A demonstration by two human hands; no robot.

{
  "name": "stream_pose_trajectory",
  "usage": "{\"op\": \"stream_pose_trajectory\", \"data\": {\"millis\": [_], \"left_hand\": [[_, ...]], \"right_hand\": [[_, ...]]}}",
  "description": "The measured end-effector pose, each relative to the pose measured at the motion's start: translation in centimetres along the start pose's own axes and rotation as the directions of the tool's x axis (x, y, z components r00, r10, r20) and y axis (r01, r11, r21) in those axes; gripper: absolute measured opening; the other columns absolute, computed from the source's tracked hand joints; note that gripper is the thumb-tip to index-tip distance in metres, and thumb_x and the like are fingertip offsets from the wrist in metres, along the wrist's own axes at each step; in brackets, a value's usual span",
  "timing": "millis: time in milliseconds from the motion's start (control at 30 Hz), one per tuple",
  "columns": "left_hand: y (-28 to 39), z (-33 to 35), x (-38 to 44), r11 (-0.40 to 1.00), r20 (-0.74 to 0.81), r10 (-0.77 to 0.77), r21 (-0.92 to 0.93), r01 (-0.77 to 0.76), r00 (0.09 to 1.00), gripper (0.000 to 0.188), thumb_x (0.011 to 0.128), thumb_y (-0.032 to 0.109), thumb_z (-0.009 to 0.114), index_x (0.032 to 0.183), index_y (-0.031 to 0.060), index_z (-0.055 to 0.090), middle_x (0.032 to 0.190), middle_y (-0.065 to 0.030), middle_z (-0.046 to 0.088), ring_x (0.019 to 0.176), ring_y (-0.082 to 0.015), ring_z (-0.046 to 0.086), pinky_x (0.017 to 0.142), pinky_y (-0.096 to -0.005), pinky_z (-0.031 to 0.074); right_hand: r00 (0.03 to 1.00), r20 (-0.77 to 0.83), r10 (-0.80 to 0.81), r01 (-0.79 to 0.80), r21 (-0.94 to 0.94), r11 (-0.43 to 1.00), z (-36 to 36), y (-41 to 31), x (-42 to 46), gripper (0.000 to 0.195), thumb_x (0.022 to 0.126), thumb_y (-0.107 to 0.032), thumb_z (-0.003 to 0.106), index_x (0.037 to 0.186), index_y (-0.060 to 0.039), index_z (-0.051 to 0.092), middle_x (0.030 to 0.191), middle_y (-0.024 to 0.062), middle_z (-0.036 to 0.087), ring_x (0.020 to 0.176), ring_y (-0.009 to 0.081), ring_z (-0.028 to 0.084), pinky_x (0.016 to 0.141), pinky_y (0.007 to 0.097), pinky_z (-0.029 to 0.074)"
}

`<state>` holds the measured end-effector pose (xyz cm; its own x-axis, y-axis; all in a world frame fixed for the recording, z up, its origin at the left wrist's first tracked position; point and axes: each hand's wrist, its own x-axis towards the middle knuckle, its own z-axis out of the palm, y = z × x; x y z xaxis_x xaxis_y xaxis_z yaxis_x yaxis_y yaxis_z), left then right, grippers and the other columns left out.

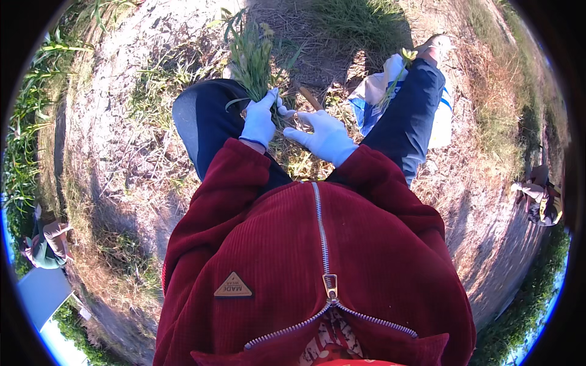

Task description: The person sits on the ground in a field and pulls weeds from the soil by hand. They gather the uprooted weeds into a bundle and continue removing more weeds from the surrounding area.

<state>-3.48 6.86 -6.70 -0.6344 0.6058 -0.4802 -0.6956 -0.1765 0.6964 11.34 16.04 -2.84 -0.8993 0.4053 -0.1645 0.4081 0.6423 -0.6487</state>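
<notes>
My left hand (260, 118), in a white glove, is closed around the lower stems of a bunch of green grass-like plants (252, 59), whose leafy tops point away from me. Just to the right, my right hand (324, 137), gloved in white too, has its thumb and fingers spread beside the stem ends; I see nothing held in it. Beyond its fingertips a brown wooden stick or handle (311, 99) slants over the ground, its far end in shadow. A white and blue woven plastic bag (364, 103) lies partly under my right leg, with a yellow-green sprig (394, 82) over it.
My bent knees in dark trousers (206, 123) frame the dry, straw-littered ground. A thick grass clump (361, 25) grows ahead. Other people are low down at the far left (50, 242) and far right (540, 196). Leafy green plants (23, 123) line the left edge.
</notes>
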Motion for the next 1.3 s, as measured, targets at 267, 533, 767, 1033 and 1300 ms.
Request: {"op": "stream_pose_trajectory", "data": {"millis": [267, 533, 767, 1033, 1300], "left_hand": [[0.2, -1.2, 0.1, 1.000, 0.057, -0.002, 0.014, 0.001, 0.998, 0.016, 0.095, 0.018, 0.051, 0.098, 0.0038, 0.057, 0.072, -0.0027, 0.054, 0.061, -0.0157, 0.055, 0.068, -0.0423, 0.055], [-0.1, 0.3, -0.1, 0.974, 0.203, -0.144, -0.145, 0.175, 0.969, 0.030, 0.095, 0.033, 0.053, 0.107, 0.0063, 0.059, 0.095, -0.0076, 0.065, 0.080, -0.0196, 0.065, 0.075, -0.0359, 0.054], [-1.7, -0.1, -0.1, 0.947, 0.398, -0.314, 0.072, 0.312, 0.862, 0.040, 0.092, 0.033, 0.059, 0.122, 0.0084, 0.049, 0.110, -0.0029, 0.059, 0.093, -0.0165, 0.058, 0.085, -0.0363, 0.047], [-3.5, 0.8, -1.5, 0.923, 0.362, -0.261, 0.365, 0.121, 0.895, 0.029, 0.085, 0.015, 0.068, 0.108, 0.0042, 0.056, 0.095, -0.0044, 0.063, 0.084, -0.0149, 0.061, 0.062, -0.0288, 0.049], [-3.0, 0.8, -1.8, 0.941, 0.244, -0.272, 0.269, 0.204, 0.931, 0.020, 0.082, 0.005, 0.064, 0.101, 0.0032, 0.056, 0.088, -0.0086, 0.064, 0.076, -0.0199, 0.064, 0.065, -0.0335, 0.053]], "right_hand": [[0.955, -0.157, 0.252, -0.261, -0.042, 0.964, -0.4, 8.1, 1.3, 0.040, 0.091, -0.040, 0.054, 0.084, -0.0016, 0.063, 0.077, 0.0164, 0.063, 0.075, 0.0306, 0.062, 0.069, 0.0393, 0.047], [0.837, 0.493, 0.238, -0.500, 0.511, 0.700, 0.8, 0.2, 0.2, 0.044, 0.087, -0.040, 0.063, 0.102, 0.0005, 0.056, 0.080, 0.0071, 0.061, 0.066, 0.0117, 0.060, 0.057, 0.0254, 0.049], [0.920, 0.140, 0.367, -0.378, 0.573, 0.728, 2.4, 2.9, 0.9, 0.032, 0.089, -0.032, 0.061, 0.092, -0.0006, 0.055, 0.068, 0.0046, 0.058, 0.051, 0.0105, 0.054, 0.045, 0.0254, 0.045], [0.923, 0.282, 0.260, -0.383, 0.624, 0.682, 2.2, 2.1, 0.5, 0.026, 0.087, -0.025, 0.059, 0.098, -0.0012, 0.057, 0.072, 0.0029, 0.058, 0.058, 0.0088, 0.057, 0.050, 0.0228, 0.047], [0.921, 0.377, 0.096, -0.340, 0.663, 0.667, 1.9, 1.9, 0.4, 0.034, 0.084, -0.035, 0.065, 0.092, -0.0026, 0.060, 0.073, 0.0022, 0.059, 0.061, 0.0100, 0.058, 0.056, 0.0237, 0.046]]}}
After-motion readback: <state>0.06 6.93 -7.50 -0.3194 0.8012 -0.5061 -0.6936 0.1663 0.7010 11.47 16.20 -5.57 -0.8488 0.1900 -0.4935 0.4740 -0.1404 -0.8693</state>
